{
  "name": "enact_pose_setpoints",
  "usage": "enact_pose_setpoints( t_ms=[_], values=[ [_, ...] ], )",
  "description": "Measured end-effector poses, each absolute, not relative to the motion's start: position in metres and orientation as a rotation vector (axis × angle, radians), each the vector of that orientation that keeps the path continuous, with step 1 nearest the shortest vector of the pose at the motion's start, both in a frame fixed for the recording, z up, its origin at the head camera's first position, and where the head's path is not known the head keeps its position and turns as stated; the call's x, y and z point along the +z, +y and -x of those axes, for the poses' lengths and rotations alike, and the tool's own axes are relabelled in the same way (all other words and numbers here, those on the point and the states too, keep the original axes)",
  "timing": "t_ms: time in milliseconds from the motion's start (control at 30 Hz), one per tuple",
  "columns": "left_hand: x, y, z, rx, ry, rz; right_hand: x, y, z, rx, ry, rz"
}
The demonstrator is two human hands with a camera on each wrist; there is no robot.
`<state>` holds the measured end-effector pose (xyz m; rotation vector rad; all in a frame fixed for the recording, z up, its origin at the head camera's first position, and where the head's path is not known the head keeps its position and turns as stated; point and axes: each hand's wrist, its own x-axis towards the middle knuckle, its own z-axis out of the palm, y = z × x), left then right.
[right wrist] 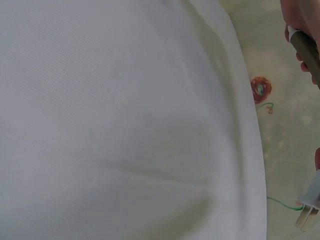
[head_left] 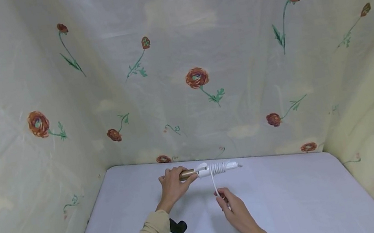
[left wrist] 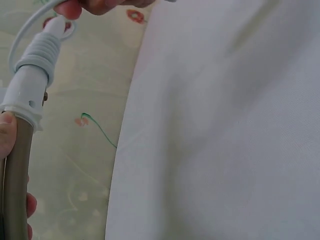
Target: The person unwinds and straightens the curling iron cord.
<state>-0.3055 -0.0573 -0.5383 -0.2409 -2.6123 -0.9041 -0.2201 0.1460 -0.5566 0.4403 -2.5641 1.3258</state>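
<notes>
Over the pale tabletop [head_left: 290, 198] is a curling iron [head_left: 203, 173], the grip of the left hand [head_left: 175, 184] closed round its brown barrel [left wrist: 20, 170]; the right hand [head_left: 235, 211] pinches the white cord [head_left: 214, 182], coiled round the handle [left wrist: 30, 90], near its plug [right wrist: 311, 202].

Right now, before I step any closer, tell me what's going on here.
A person is handling a brown-and-white tool above the white table. The left hand grips its brown part. The white cord is coiled several times around the tool's white end, and a loose length runs down to the right hand, which holds it. A two-pronged plug shows below a fingertip at the edge of the right wrist view.
</notes>
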Motion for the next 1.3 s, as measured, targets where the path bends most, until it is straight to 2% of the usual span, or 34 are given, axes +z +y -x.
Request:
enact_pose_setpoints(
  t_ms=[300,733,1000,1300],
  values=[
    [-0.54,-0.058,0.303,-0.886,-2.63,0.242,-0.54,0.15,0.22,1.139,-2.494,-0.5],
    [-0.542,-0.06,0.3,-0.81,-2.609,0.238,-0.507,0.16,0.23,1.087,-2.474,-0.634],
    [-0.547,-0.061,0.298,-0.763,-2.61,0.281,-0.501,0.171,0.239,1.07,-2.453,-0.702],
    [-0.548,-0.061,0.3,-0.767,-2.596,0.306,-0.487,0.184,0.254,1.056,-2.502,-0.645]
  ],
)
